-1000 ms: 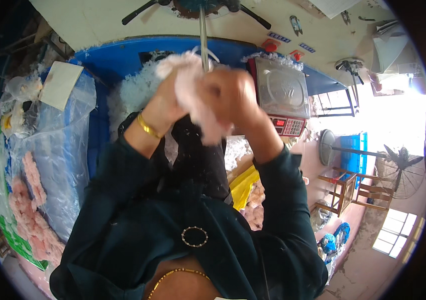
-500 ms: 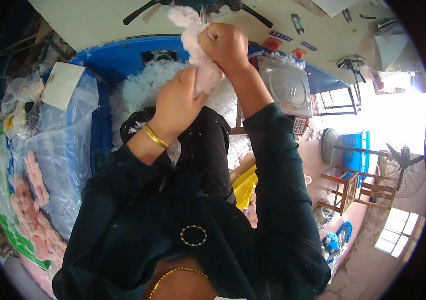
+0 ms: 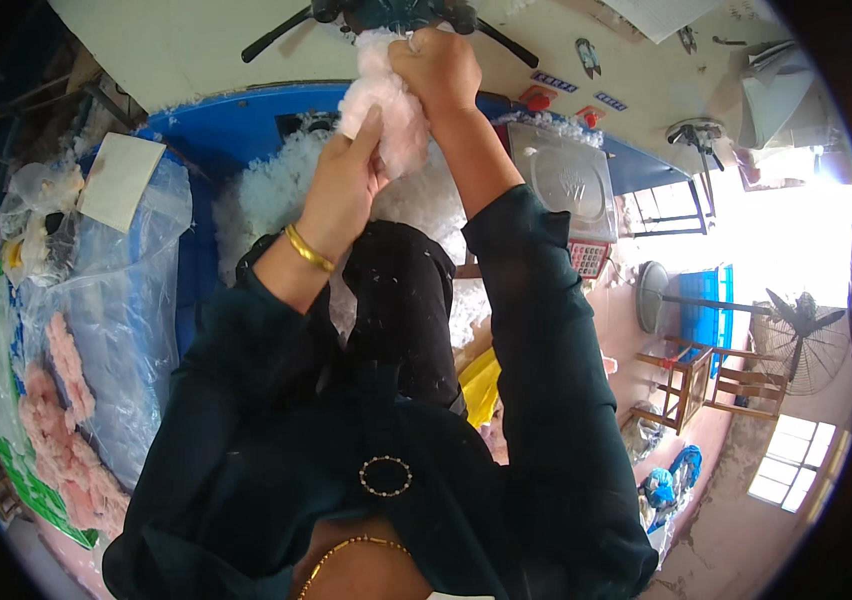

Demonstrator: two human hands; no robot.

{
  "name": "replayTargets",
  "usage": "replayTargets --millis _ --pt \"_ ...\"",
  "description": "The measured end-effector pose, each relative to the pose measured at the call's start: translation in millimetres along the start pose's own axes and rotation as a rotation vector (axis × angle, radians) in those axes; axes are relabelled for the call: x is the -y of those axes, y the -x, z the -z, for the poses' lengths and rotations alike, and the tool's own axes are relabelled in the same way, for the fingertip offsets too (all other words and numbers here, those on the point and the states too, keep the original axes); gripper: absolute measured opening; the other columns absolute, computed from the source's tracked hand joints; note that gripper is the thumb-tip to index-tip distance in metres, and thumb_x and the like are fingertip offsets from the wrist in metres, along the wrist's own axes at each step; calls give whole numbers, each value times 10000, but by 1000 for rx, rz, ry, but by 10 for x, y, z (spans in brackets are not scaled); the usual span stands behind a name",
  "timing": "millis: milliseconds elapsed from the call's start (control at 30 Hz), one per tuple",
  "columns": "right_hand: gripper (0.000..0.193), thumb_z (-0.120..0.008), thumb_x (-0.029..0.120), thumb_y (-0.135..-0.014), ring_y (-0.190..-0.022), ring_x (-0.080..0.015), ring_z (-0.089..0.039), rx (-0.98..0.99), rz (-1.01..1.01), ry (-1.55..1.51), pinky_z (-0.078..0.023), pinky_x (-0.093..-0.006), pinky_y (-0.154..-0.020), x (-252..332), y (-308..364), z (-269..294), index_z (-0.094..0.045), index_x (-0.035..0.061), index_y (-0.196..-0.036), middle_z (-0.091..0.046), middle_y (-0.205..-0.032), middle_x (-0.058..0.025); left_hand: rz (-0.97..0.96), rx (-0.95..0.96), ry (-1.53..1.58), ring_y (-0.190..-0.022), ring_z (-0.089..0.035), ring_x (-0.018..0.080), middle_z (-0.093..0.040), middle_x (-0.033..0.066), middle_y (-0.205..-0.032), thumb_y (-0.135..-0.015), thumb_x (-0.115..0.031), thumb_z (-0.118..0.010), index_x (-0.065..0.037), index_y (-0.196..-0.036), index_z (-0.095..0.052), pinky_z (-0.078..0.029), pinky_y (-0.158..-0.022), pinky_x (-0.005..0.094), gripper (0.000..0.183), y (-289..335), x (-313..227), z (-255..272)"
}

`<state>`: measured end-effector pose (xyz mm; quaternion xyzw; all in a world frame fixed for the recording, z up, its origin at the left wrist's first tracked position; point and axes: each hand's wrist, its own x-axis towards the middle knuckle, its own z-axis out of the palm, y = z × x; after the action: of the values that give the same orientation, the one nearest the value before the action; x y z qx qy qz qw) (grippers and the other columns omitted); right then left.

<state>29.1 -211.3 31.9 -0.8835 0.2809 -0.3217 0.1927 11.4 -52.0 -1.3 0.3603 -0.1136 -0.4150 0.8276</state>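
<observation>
Worktop (image 3: 166,62), pale, runs beyond both hands' fingers and out to either side. Dark machine (image 3: 396,14) just past the right fingers, a black handle on each side. To their right on the worktop: red buttons (image 3: 538,98), snips (image 3: 588,58), papers (image 3: 781,95) farther off. Scale (image 3: 561,185) nearer, right of the right fingers, white tufts along its far edge.

Room, well right of the fingers: fan (image 3: 798,330), wooden chair (image 3: 686,385), window (image 3: 791,465), pink floor.

Containers: blue bin (image 3: 231,104) below and left of the left fingers, heaped with white fluff (image 3: 281,185). Blue crate (image 3: 708,310) far right; contents cannot be made out. Clear plastic (image 3: 136,300) well left of the fingers, a pale card (image 3: 123,182) and fuzzy pink pieces (image 3: 66,440) lying over it.

Pink plush (image 3: 401,125) held between the two hands, its far end by the machine. Left hand (image 3: 346,180): fingers gripping its near end, thumb on top. Right hand (image 3: 436,72): fingers closed on its far end.
</observation>
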Motion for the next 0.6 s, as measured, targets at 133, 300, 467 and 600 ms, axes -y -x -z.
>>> replayTargets --millis 133,300,467,600 --pt "289 -598 327 -668 -597 -350 -586 1 10 -2 -466 -417 -567 83 306 122 -602 45 -605 -571 -612 -169 -32 -54 -433 -961 -609 181 -633 105 -1042 -878 -181 -637 28 -1062 -583 -488 -793 308 284 371 293 -9" --pt "293 -629 302 -702 -565 -353 -554 71 15 -109 -436 -420 -543 150 651 392 -576 35 -595 -543 -580 -163 -825 71 -1158 -671 -605 181 -628 82 -768 -865 -158 -615 -10 -981 -650 -494 -624 304 191 320 216 106" --pt "318 -623 345 -754 -674 -369 -604 80 20 3 -481 -452 -602 116 291 186 -617 44 -654 -610 -679 -176 -297 -4 -694 -617 -609 107 -634 57 -774 -867 -87 -575 -18 -1025 -651 -507 -532 260 188 -62 -183 14" --pt "337 -662 293 -759 -523 -293 -516 7 62 -121 -424 -401 -521 35 277 93 -545 21 -599 -513 -570 -155 -343 -18 -540 -719 -621 120 -640 58 -852 -872 -66 -571 15 -1039 -619 -524 -627 269 192 -138 -67 26"
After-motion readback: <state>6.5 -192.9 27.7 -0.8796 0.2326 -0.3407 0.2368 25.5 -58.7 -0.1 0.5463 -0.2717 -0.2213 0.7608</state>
